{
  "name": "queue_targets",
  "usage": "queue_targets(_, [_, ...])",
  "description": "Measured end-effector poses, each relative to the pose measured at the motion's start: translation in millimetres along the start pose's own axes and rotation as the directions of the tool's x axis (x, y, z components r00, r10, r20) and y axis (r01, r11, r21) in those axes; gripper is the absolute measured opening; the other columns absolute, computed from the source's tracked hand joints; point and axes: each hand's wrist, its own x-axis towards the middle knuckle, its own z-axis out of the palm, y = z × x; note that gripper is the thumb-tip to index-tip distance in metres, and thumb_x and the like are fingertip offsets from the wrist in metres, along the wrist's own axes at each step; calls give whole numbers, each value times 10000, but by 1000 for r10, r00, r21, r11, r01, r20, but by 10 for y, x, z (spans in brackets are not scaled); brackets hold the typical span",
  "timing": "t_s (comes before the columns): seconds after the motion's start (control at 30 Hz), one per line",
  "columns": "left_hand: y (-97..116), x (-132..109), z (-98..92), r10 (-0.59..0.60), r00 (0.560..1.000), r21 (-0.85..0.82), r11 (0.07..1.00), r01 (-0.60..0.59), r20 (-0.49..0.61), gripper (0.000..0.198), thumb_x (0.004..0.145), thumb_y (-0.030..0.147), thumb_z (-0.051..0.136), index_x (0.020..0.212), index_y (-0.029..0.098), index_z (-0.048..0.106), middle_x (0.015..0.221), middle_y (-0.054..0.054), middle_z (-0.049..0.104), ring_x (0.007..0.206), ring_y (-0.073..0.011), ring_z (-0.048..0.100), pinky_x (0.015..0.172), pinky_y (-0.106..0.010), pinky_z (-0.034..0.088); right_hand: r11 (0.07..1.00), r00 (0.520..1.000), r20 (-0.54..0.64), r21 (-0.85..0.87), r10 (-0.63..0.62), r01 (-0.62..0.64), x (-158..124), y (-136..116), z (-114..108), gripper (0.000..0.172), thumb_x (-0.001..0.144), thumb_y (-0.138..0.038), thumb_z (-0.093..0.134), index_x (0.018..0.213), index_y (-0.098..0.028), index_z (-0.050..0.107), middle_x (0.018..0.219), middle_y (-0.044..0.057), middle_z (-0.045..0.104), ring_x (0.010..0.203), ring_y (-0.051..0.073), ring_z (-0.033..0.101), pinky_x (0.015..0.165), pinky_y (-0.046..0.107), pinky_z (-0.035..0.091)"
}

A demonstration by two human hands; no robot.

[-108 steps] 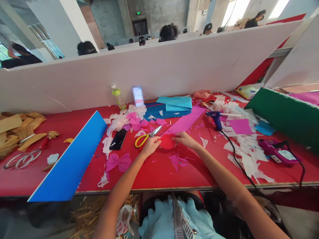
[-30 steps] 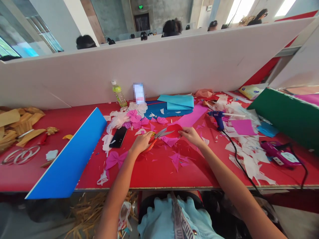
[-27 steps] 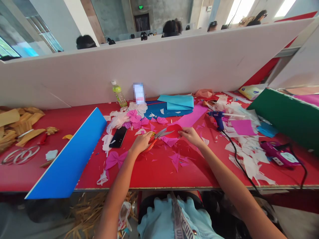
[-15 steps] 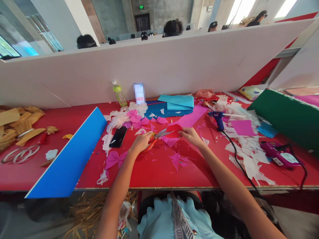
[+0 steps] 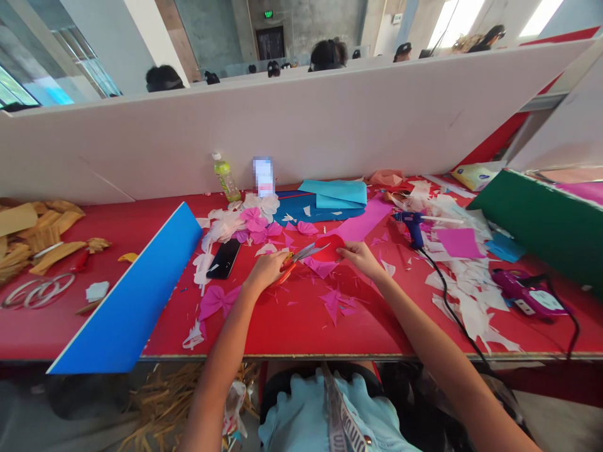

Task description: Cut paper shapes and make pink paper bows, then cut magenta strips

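My left hand (image 5: 268, 270) is closed around the orange handles of a pair of scissors (image 5: 306, 252), whose blades point right. Between finger and thumb, my right hand (image 5: 360, 256) pinches a red piece of paper (image 5: 330, 247) by its right side. The scissor blades lie at the left part of that paper; whether they are biting into it I cannot make out. Below the hands are pink paper scraps (image 5: 332, 304) on the red table (image 5: 292, 333). A gathered pink paper piece (image 5: 217, 300) lies by my left forearm, and pink and white paper flowers (image 5: 254, 221) sit farther back.
A blue board (image 5: 136, 295) stands on the left and a green board (image 5: 541, 232) on the right. A blue glue gun (image 5: 413, 227) with a cord lies right of my hands, near white scraps (image 5: 471, 301). Behind are a bottle (image 5: 226, 179), a dark phone (image 5: 224, 259) and folded turquoise paper (image 5: 339, 191).
The scissor blades look slightly more apart than before. Both hands and the red paper stay in nearly the same place.
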Motion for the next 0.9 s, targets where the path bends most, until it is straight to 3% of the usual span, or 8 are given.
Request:
queue_targets(0.5, [-42,2,21,41,998,14,999,-40,-39,319,826,306,503,1121,231,599,1085,-71,645,982,-219,598,850,-304,440,999,1000,-2,45,28,-27,6,-4,8,283,752,-424,547,672,-166,631,632,33,679,610,192,624,609,286,474])
queue_targets(0.9, [-35,-9,33,38,998,36,999,-36,-58,345,847,307,483,1173,211,545,1130,-86,625,1037,-223,584,883,-325,438,1000,1000,-3,26,11,-11,7,26,-9,280,758,-419,535,668,-168,623,636,26,668,605,177,600,607,275,450])
